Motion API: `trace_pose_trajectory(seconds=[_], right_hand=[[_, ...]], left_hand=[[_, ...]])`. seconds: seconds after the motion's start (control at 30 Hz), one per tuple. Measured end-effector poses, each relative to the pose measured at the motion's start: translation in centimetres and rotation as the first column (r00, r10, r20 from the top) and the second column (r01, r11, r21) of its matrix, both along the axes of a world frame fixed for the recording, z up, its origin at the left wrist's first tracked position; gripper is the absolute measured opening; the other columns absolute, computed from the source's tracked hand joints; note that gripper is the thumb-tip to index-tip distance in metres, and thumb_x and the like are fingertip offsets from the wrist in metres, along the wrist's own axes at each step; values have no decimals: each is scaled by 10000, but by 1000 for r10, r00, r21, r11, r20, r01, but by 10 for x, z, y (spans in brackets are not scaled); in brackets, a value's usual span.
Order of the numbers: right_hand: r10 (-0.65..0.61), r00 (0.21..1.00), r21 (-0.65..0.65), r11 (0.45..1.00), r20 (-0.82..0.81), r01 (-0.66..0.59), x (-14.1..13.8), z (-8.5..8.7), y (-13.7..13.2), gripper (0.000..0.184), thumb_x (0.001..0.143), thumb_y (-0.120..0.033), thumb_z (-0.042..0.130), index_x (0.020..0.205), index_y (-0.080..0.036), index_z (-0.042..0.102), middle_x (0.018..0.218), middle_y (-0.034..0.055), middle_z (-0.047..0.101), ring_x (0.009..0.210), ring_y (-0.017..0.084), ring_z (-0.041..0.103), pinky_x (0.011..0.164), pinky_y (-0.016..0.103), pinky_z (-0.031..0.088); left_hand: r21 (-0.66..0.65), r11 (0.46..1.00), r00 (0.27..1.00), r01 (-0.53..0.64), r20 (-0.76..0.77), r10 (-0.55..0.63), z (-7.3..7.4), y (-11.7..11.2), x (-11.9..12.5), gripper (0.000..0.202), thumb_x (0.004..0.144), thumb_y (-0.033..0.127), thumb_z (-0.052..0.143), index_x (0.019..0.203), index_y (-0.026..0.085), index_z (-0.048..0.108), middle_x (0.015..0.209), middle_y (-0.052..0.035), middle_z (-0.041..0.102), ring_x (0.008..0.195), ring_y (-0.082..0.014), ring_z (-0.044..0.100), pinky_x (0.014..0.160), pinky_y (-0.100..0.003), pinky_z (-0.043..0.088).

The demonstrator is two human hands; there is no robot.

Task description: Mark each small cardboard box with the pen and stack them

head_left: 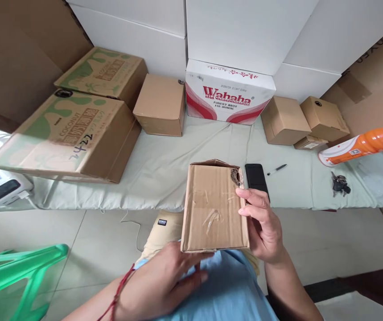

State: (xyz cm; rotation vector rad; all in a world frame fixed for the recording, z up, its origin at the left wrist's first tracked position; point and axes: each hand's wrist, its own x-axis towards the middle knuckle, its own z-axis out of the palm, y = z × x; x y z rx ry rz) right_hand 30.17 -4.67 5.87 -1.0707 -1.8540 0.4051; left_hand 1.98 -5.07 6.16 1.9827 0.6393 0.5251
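Note:
A small brown cardboard box (214, 209) is held up in front of my body, above the table's front edge. Its facing panel carries strips of clear tape, and a dark torn patch (236, 176) marks the upper right corner. My right hand (263, 223) grips the box's right side, fingertips on the panel's edge and the thumb hidden. Below the lower left corner is my left hand (169, 278), a red cord bracelet on its wrist. Its fingers stretch along the box's near edge, apart from the thumb; whether they bear any weight is hidden.
On the cloth-covered table (164, 165) lie a black phone (257, 179), a pen (277, 169) and keys (340, 183). Behind stand a Wahaha carton (228, 96), coconut cartons (67, 133) and several plain boxes. An orange bottle (361, 145) is at right, a green stool (20, 276) at lower left.

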Motion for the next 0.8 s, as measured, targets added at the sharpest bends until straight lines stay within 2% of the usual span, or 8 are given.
trace_pose_trajectory(seconds=[0.07, 0.17, 0.3, 0.47, 0.57, 0.67, 0.73, 0.8], right_hand=[[5, 1000, 8, 1000, -18, -5, 3, -3, -1, 440, 1027, -87, 565, 1381, -332, 657, 1527, 90, 709, 1374, 299, 681, 1069, 546, 613], [10, 998, -15, 1000, -70, -11, 8, -7, -4, 545, 1027, -80, 587, 1505, -339, 627, 1568, 85, 682, 1456, 283, 648, 1145, 526, 602], [18, 998, -128, 991, -58, -26, 16, -2, -10, 623, 1041, -108, 602, 1617, -340, 550, 1657, 88, 610, 1552, 276, 581, 1212, 511, 581], [-162, 974, -146, 972, 157, 185, 70, -11, 0, 412, 1027, -187, 655, 1418, -303, 719, 1590, 98, 667, 1424, 282, 680, 1177, 497, 589], [-448, 820, -171, 832, 356, 528, 133, -37, 26, 237, 1032, -263, 593, 1122, -231, 810, 1277, 115, 805, 1222, 286, 756, 995, 430, 645], [-430, 474, -194, 550, 769, 812, 190, -62, 60, 399, 1012, -189, 478, 1252, -158, 795, 1225, 143, 785, 1013, 236, 764, 927, 357, 610], [-357, 366, -157, 497, 859, 853, 214, -73, 82, 527, 989, -149, 461, 1451, -118, 714, 1271, 178, 749, 959, 236, 740, 897, 357, 575], [-292, 335, -149, 512, 896, 846, 227, -77, 99, 612, 987, -137, 451, 1571, -139, 633, 1285, 182, 727, 908, 234, 712, 814, 343, 530]], left_hand=[[81, 988, 958, 133, 246, -149, 26, 2, 2, 259, 1113, 310, 572, 1324, 252, 712, 992, -49, 837, 775, -179, 783, 726, -263, 642], [346, 931, 900, -115, 433, -49, 60, 14, 14, 271, 1135, 241, 501, 1266, 144, 717, 866, -36, 811, 715, -153, 728, 720, -270, 633], [644, 741, 979, -190, 182, 92, 74, 36, 43, 202, 1084, 203, 617, 1229, 153, 748, 1209, -74, 840, 1259, -231, 740, 1117, -363, 599], [710, 703, 986, -40, -84, 141, 58, 44, 61, 404, 1108, 428, 612, 1385, 149, 706, 1529, -126, 712, 1445, -304, 658, 1256, -519, 517], [712, 702, 985, -23, -104, 137, 52, 42, 58, 427, 1106, 435, 623, 1430, 162, 680, 1571, -104, 687, 1486, -289, 631, 1291, -512, 479], [701, 712, 983, -44, -98, 157, 51, 39, 55, 464, 1138, 438, 564, 1468, 124, 647, 1587, -97, 676, 1495, -265, 624, 1321, -481, 438], [694, 717, 980, -62, -94, 176, 51, 37, 56, 480, 1148, 434, 540, 1486, 105, 632, 1588, -95, 675, 1495, -257, 625, 1333, -467, 419], [694, 715, 977, -79, -87, 193, 51, 36, 57, 486, 1145, 439, 547, 1484, 101, 633, 1587, -96, 675, 1490, -257, 630, 1334, -462, 414]])
